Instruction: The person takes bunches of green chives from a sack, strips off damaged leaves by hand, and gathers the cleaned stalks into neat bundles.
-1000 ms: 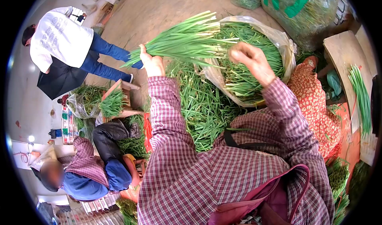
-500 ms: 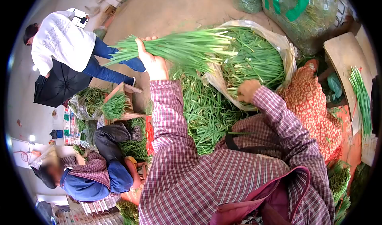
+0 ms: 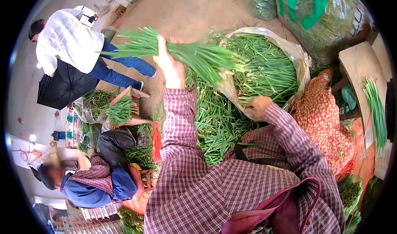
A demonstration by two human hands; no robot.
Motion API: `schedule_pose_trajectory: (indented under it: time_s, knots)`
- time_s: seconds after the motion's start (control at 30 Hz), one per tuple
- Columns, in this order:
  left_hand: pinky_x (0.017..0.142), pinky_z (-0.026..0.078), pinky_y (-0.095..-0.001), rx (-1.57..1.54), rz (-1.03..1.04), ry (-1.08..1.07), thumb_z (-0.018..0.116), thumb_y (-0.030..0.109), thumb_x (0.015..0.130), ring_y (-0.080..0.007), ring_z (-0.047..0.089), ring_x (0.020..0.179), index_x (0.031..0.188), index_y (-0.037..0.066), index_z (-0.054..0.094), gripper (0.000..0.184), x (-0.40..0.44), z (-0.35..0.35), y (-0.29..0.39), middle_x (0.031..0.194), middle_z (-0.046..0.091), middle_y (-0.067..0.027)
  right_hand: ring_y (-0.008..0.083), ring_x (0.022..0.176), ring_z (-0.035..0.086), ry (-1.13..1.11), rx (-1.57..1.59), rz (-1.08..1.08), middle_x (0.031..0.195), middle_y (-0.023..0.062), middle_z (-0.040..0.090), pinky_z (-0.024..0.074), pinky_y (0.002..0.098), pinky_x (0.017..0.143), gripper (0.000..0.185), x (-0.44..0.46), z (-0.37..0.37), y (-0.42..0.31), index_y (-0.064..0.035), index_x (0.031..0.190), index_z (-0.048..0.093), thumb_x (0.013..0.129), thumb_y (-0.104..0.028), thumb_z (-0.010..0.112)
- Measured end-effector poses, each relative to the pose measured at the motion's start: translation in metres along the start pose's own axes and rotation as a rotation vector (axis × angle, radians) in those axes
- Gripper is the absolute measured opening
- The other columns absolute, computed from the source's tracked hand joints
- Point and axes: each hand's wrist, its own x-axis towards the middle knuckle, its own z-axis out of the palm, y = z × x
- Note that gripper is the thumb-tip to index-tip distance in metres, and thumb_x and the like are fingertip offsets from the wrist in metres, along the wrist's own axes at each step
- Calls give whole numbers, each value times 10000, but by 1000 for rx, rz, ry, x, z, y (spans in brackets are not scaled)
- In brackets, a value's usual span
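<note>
A bunch of long green stalks (image 3: 198,57) is gripped around its middle by my left hand (image 3: 171,64); its right end is blurred by motion. My right hand (image 3: 259,106) has its fingers curled at the near rim of an open plastic bag (image 3: 305,62) full of green stalks (image 3: 269,68). What those fingers hold, if anything, is too small to tell. Loose green stalks (image 3: 219,122) lie heaped in front of my body, between my two forearms.
A person in a white shirt (image 3: 68,39) with a black umbrella (image 3: 66,85) stands at the left. Below, a co-worker (image 3: 93,180) sits near a wooden stool (image 3: 134,103). A tied bunch (image 3: 375,110) lies on a board at right. Large stuffed bags (image 3: 318,23) stand behind.
The bunch in my left hand has swung, its right end now lower. My right hand has come down from the stalk ends to the bag's near rim. The person at left has shifted slightly.
</note>
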Motion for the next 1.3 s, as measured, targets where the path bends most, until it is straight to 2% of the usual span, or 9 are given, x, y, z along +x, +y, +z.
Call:
schedule_pose_trajectory:
  time_s: [0.03, 0.13, 0.27, 0.37, 0.53, 0.8, 0.93, 1.2, 1.3]
  knots:
    - [631, 514, -349, 36, 22, -24, 627, 254, 881, -147, 540, 660, 862, 86, 515, 204, -3, 1, 2, 761, 531, -20, 267, 801, 662, 274, 136, -203, 958, 171, 676, 523, 375, 789, 454, -7, 4, 0, -69, 1022, 676, 870, -475, 540]
    - [616, 521, -358, 38, 20, -71, 636, 254, 872, -167, 556, 652, 901, 82, 504, 219, -9, 2, 1, 750, 532, -32, 268, 791, 674, 218, 436, 20, 993, 189, 665, 535, 375, 771, 605, -12, -30, 7, -45, 1139, 624, 885, -563, 441]
    - [630, 528, -343, 315, 83, -122, 615, 325, 881, -195, 595, 732, 980, 58, 518, 301, -32, 23, -6, 750, 572, -45, 314, 1100, 562, -328, 1240, -163, 1213, 221, 549, 466, 438, 914, 974, -28, -58, -22, -32, 1364, 381, 791, -802, 221]
    - [651, 518, -317, 530, -78, -551, 585, 296, 897, -181, 607, 750, 977, 47, 608, 263, -77, 19, -37, 777, 608, -52, 329, 1224, 452, -431, 1628, -177, 1361, 245, 404, 379, 512, 982, 1103, -16, -46, -12, 31, 1394, 269, 739, -852, 178]
    - [654, 493, -292, 713, 750, -1185, 654, 129, 725, -144, 570, 734, 811, 91, 592, 113, -173, 70, -61, 724, 565, -21, 273, 1062, 466, -297, 1973, -184, 1248, 183, 459, 416, 459, 869, 869, -34, -53, 15, 16, 1343, 338, 789, -651, 383]
    - [953, 417, -422, 617, 672, -1625, 575, 89, 756, -183, 577, 905, 871, 81, 588, 116, -270, 82, -63, 851, 575, -41, 146, 798, 512, -262, 2007, -216, 1092, 111, 537, 504, 293, 644, 544, -72, -25, 68, 5, 1285, 415, 869, -313, 561]
    - [1004, 376, -473, 469, 528, -1655, 629, 106, 725, -217, 561, 1092, 1014, 90, 620, 290, -268, 72, -31, 994, 613, -58, 151, 711, 553, -107, 1832, -33, 944, 84, 598, 495, 298, 617, 460, -89, -33, 71, -16, 1199, 510, 809, -228, 629]
    - [647, 489, -249, 677, -55, -506, 685, 75, 781, -139, 590, 812, 950, 27, 580, 205, -190, 24, 5, 988, 581, -88, 149, 598, 558, 87, 1594, -42, 795, 61, 578, 467, 281, 525, 341, -112, -39, 55, -20, 1063, 528, 780, -151, 667]
    - [640, 467, -234, 647, -67, -411, 663, 136, 828, -110, 545, 816, 959, 16, 551, 210, -176, 27, -10, 1011, 555, -60, 148, 601, 562, 120, 1469, 41, 763, 58, 573, 474, 279, 535, 350, -119, -43, 46, -18, 1050, 510, 776, -156, 676]
